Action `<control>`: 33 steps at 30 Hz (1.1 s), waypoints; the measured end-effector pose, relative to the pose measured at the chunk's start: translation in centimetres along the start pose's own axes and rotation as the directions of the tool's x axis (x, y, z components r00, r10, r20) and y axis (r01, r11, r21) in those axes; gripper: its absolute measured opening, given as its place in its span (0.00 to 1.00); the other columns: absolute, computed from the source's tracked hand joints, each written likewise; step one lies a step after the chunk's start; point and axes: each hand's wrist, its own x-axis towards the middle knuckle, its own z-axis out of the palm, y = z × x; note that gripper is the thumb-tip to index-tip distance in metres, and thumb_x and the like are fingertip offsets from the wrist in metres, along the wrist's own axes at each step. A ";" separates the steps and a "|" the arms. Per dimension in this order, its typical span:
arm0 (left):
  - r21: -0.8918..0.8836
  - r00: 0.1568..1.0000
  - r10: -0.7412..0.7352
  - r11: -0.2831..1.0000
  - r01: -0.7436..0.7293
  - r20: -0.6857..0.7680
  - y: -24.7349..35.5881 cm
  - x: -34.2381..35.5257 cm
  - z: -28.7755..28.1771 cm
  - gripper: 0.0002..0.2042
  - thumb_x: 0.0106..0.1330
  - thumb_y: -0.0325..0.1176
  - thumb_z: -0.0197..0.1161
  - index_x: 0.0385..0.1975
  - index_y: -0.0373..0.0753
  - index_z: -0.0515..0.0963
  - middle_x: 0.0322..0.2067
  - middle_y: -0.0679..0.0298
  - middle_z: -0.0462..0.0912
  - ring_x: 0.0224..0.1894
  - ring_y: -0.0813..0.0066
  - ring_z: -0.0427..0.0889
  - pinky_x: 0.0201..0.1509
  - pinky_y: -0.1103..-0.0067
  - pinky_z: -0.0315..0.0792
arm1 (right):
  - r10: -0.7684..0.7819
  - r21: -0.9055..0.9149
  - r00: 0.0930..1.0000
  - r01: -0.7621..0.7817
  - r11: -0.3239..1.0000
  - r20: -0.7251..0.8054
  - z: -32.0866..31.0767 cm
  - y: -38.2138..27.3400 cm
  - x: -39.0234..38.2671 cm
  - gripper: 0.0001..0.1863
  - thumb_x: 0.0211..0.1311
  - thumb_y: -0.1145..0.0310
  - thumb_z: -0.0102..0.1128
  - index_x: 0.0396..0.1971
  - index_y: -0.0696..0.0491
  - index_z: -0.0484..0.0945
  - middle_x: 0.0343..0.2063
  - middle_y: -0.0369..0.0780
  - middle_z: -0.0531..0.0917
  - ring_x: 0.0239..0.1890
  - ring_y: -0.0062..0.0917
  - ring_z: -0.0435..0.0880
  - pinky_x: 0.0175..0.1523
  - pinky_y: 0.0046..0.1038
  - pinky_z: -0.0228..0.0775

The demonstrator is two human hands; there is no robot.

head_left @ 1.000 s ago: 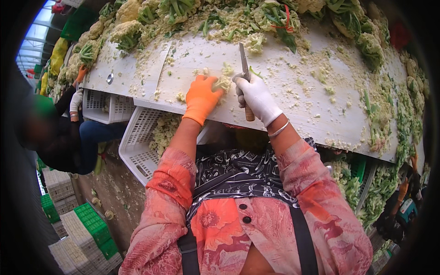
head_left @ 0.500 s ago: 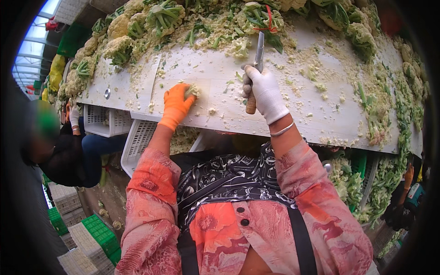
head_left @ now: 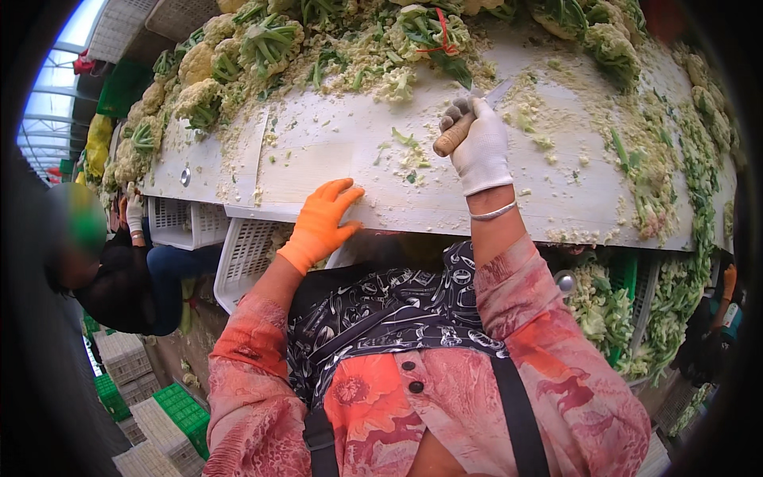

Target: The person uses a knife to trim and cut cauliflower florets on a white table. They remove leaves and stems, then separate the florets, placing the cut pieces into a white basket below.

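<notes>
My left hand point(head_left: 322, 225), in an orange rubber glove, is at the near edge of the white table point(head_left: 310, 163). Its fingers are stretched and apart, with nothing held in them. My right hand point(head_left: 482, 153), in a white knit glove with soiled fingertips, grips a knife point(head_left: 453, 137) by its wooden handle above the table. The blade points away and to the right, over scattered crumbs. Beyond the knife lies a cauliflower head point(head_left: 405, 36) with green stalks and a red tie. Small cauliflower scraps point(head_left: 409, 143) dot the board between my hands.
Cauliflower heads point(head_left: 266, 44) are piled along the table's far side. Trimmings and leaves point(head_left: 648, 191) cover its right part and hang over the edge. White crates point(head_left: 238, 258) stand under the near edge. A co-worker point(head_left: 119, 278) sits at the left, near stacked crates point(head_left: 179, 417).
My left hand has drawn back to the table's near edge and no longer holds the small cauliflower piece. My right hand has shifted right, and the knife blade now tilts to the right.
</notes>
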 end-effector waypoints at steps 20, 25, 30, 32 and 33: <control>-0.393 0.912 -0.370 0.876 0.279 -0.178 -0.3 20.1 0.4 0.40 0.58 0.33 0.70 0.72 0.41 0.60 0.67 0.51 0.69 0.65 0.55 0.72 0.68 0.69 0.68 | 0.058 -0.504 0.982 0.042 0.863 0.181 0.8 -0.1 -1.3 0.21 0.71 0.66 0.54 0.60 0.54 0.69 0.41 0.42 0.80 0.33 0.26 0.82 0.35 0.31 0.78; -0.729 0.967 -0.243 0.675 0.111 -0.077 1.0 11.3 -3.7 0.41 0.58 0.29 0.71 0.73 0.37 0.59 0.67 0.54 0.68 0.63 0.67 0.74 0.66 0.75 0.69 | 0.137 -0.755 0.915 0.220 0.618 0.379 2.2 2.3 -3.5 0.23 0.72 0.62 0.54 0.62 0.55 0.71 0.42 0.44 0.82 0.31 0.24 0.85 0.32 0.27 0.77; -0.961 0.959 -0.274 -0.243 -0.136 -0.067 0.3 4.8 -0.9 0.34 0.63 0.48 0.73 0.65 0.38 0.68 0.60 0.60 0.76 0.63 0.65 0.74 0.67 0.64 0.68 | 0.374 -0.779 0.820 0.131 0.614 0.433 3.3 4.8 -6.5 0.22 0.73 0.58 0.56 0.59 0.57 0.72 0.40 0.46 0.83 0.31 0.24 0.86 0.29 0.26 0.76; -0.838 0.956 -0.287 -0.506 -0.204 -0.059 1.5 4.2 -0.1 0.30 0.65 0.50 0.70 0.60 0.38 0.72 0.59 0.60 0.77 0.61 0.63 0.75 0.66 0.58 0.69 | 0.177 -0.774 0.793 0.474 0.419 0.582 2.2 7.7 -5.9 0.21 0.71 0.60 0.57 0.57 0.57 0.73 0.41 0.50 0.84 0.38 0.38 0.86 0.42 0.37 0.78; -0.810 0.944 -0.327 -0.538 -0.233 -0.055 1.3 3.7 0.1 0.29 0.65 0.50 0.70 0.60 0.39 0.72 0.59 0.59 0.77 0.61 0.62 0.75 0.67 0.57 0.69 | 0.078 -0.746 0.762 0.600 0.289 0.643 2.1 8.2 -6.3 0.20 0.71 0.61 0.57 0.56 0.57 0.73 0.41 0.51 0.84 0.40 0.41 0.85 0.44 0.39 0.76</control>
